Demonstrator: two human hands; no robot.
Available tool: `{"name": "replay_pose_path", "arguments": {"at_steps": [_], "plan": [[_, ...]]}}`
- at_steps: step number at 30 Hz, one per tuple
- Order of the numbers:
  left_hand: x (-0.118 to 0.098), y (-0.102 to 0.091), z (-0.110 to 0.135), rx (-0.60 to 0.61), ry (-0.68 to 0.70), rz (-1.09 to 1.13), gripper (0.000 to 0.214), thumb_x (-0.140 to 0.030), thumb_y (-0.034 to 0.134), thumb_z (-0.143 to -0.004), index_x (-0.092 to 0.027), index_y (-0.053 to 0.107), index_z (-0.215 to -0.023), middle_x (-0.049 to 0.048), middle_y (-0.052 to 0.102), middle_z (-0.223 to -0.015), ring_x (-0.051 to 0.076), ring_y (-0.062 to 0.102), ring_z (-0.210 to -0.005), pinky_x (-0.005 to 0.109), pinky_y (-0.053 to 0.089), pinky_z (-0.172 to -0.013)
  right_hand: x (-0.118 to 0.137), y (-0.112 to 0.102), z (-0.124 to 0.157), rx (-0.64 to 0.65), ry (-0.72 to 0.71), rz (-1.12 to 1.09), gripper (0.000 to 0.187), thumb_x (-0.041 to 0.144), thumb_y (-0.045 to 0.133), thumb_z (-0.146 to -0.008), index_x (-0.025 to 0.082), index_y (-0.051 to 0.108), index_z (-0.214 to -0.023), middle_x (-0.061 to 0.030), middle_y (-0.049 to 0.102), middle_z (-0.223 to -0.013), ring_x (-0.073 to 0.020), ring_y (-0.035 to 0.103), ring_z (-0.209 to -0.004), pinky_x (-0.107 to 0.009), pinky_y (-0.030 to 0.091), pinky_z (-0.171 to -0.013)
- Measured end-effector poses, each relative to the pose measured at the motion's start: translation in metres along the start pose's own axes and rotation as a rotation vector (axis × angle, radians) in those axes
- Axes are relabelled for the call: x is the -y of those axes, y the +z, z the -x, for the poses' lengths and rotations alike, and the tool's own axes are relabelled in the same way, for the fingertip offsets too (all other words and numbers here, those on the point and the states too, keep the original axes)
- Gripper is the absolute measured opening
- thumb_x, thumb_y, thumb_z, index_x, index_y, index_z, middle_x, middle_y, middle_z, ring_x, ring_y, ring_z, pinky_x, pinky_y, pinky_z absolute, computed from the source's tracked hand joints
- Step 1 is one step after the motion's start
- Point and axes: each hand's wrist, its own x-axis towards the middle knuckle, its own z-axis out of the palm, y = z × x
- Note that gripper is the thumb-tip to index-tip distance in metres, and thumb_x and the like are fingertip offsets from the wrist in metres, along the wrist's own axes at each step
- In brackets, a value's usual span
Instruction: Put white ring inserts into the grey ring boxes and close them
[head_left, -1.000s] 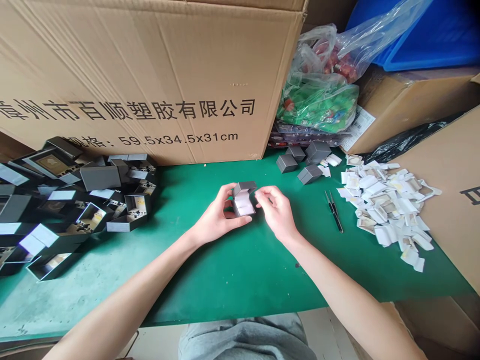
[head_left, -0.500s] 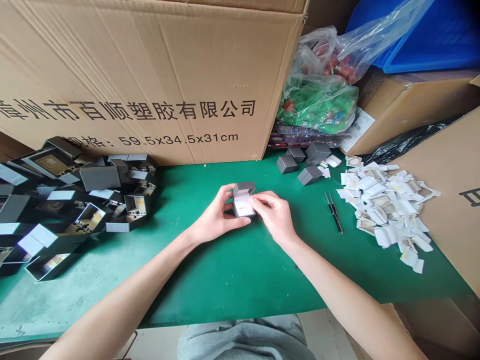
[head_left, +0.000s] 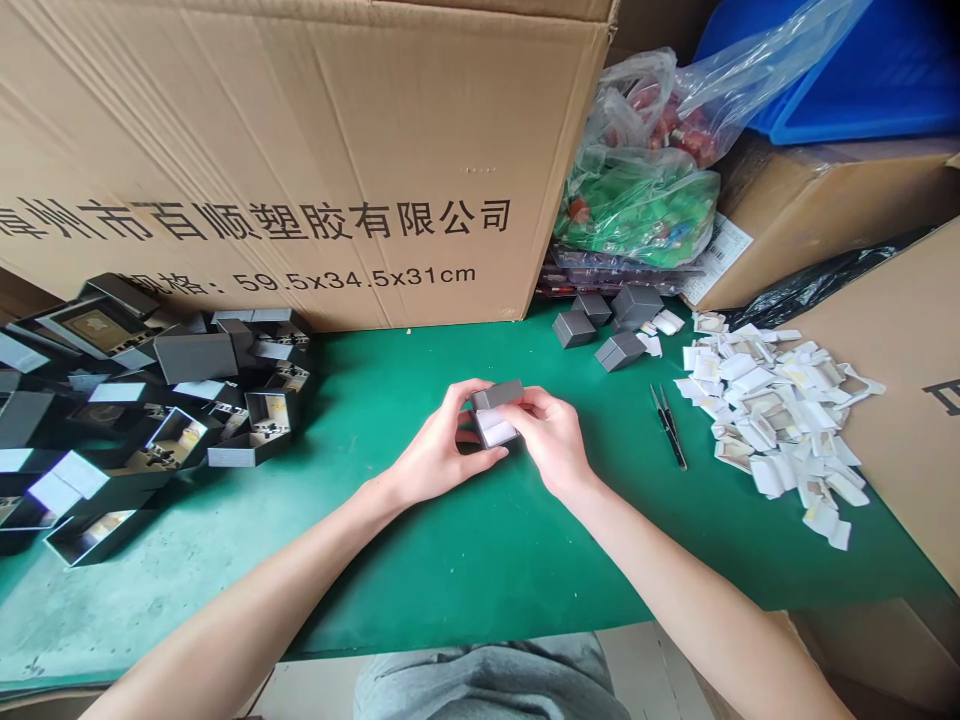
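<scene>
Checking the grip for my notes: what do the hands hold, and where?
A small grey hinged jewellery box with white lining, held at its sides by the left hand and right hand.

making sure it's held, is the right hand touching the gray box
Touching: the head view shows the right hand with its fingers against the gray box.

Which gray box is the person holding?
The open one between the left hand and right hand, showing white inside. The other gray boxes sit on the green mat, untouched.
</scene>
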Motion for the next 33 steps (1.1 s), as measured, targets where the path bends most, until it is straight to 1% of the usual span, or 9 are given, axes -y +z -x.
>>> {"name": "replay_pose_path", "arguments": {"at_steps": [3, 6, 12, 18, 22, 25, 29, 31, 33], "plan": [[-0.002, -0.001, -0.003, -0.012, -0.011, 0.022, 0.068, -0.034, 0.079, -0.08, -0.028, 0.038, -0.134, 0.0107, 0.055, -0.138, 0.024, 0.066, -0.11, 0.036, 0.061, -0.085, -0.003, -0.002, -0.003, 0.003, -0.033, 0.0, 0.024, 0.039, 0.077, -0.073, 0.017, 0.068, -0.074, -0.005, 0.065, -0.09, -0.0168, 0.063, -0.076, -0.029, 0.055, -0.067], [-0.002, -0.001, -0.005, -0.042, -0.03, 0.027, 0.07, -0.037, 0.08, -0.079, -0.025, 0.039, -0.134, 0.0105, 0.062, -0.13, 0.026, 0.065, -0.113, 0.04, 0.06, -0.09, -0.008, -0.005, -0.005, -0.013, -0.088, 0.052, 0.023, 0.038, 0.076, -0.074, 0.017, 0.068, -0.072, -0.0044, 0.064, -0.09, -0.0154, 0.061, -0.073, -0.029, 0.054, -0.065], [-0.001, 0.003, -0.004, -0.091, -0.025, -0.045, 0.071, -0.04, 0.08, -0.077, -0.024, 0.04, -0.134, 0.0082, 0.066, -0.123, 0.024, 0.068, -0.107, 0.043, 0.06, -0.094, -0.011, -0.005, -0.004, -0.061, -0.176, 0.138, 0.023, 0.039, 0.074, -0.075, 0.018, 0.066, -0.072, -0.004, 0.064, -0.087, -0.014, 0.057, -0.069, -0.028, 0.051, -0.062], [-0.001, 0.003, -0.003, -0.1, -0.025, -0.072, 0.069, -0.039, 0.079, -0.078, -0.024, 0.04, -0.132, 0.0066, 0.066, -0.118, 0.023, 0.068, -0.107, 0.041, 0.06, -0.094, -0.009, 0.0, 0.002, -0.091, -0.251, 0.202, 0.021, 0.037, 0.072, -0.078, 0.019, 0.063, -0.074, -0.004, 0.067, -0.087, -0.0114, 0.052, -0.063, -0.027, 0.048, -0.06], [0.0, 0.001, -0.004, -0.106, -0.032, -0.052, 0.071, -0.04, 0.079, -0.077, -0.024, 0.038, -0.132, 0.0091, 0.064, -0.125, 0.024, 0.067, -0.11, 0.04, 0.06, -0.093, -0.01, -0.001, 0.003, -0.068, -0.232, 0.172, 0.021, 0.036, 0.071, -0.08, 0.019, 0.059, -0.079, -0.0044, 0.07, -0.091, -0.0109, 0.055, -0.063, -0.026, 0.048, -0.06], [0.0, 0.001, -0.003, -0.099, -0.022, -0.061, 0.068, -0.039, 0.078, -0.079, -0.024, 0.039, -0.133, 0.0091, 0.062, -0.129, 0.024, 0.065, -0.112, 0.04, 0.06, -0.094, -0.009, -0.002, 0.002, -0.045, -0.204, 0.14, 0.023, 0.038, 0.073, -0.081, 0.02, 0.061, -0.088, -0.0025, 0.069, -0.09, -0.0106, 0.055, -0.063, -0.026, 0.048, -0.06], [-0.001, 0.004, -0.001, -0.105, 0.003, -0.135, 0.065, -0.036, 0.076, -0.08, -0.025, 0.041, -0.134, 0.0077, 0.06, -0.131, 0.023, 0.063, -0.114, 0.038, 0.061, -0.094, -0.008, -0.003, 0.003, -0.022, -0.179, 0.191, 0.024, 0.04, 0.074, -0.082, 0.02, 0.066, -0.09, -0.0006, 0.067, -0.08, -0.0103, 0.053, -0.058, -0.025, 0.046, -0.056], [-0.001, 0.004, -0.001, -0.106, 0.01, -0.143, 0.067, -0.036, 0.076, -0.081, -0.025, 0.041, -0.136, 0.0078, 0.06, -0.132, 0.023, 0.063, -0.115, 0.038, 0.061, -0.095, -0.007, -0.005, 0.004, -0.03, -0.235, 0.276, 0.022, 0.041, 0.072, -0.085, 0.019, 0.069, -0.087, -0.0014, 0.066, -0.079, -0.0109, 0.053, -0.058, -0.026, 0.046, -0.054], [0.0, 0.004, -0.001, -0.105, 0.009, -0.145, 0.069, -0.039, 0.076, -0.081, -0.024, 0.04, -0.138, 0.0086, 0.06, -0.133, 0.023, 0.063, -0.115, 0.038, 0.061, -0.094, -0.007, -0.007, 0.005, -0.021, -0.349, 0.376, 0.019, 0.039, 0.068, -0.088, 0.02, 0.072, -0.087, -0.0032, 0.069, -0.085, -0.0114, 0.054, -0.059, -0.027, 0.047, -0.055]]}}
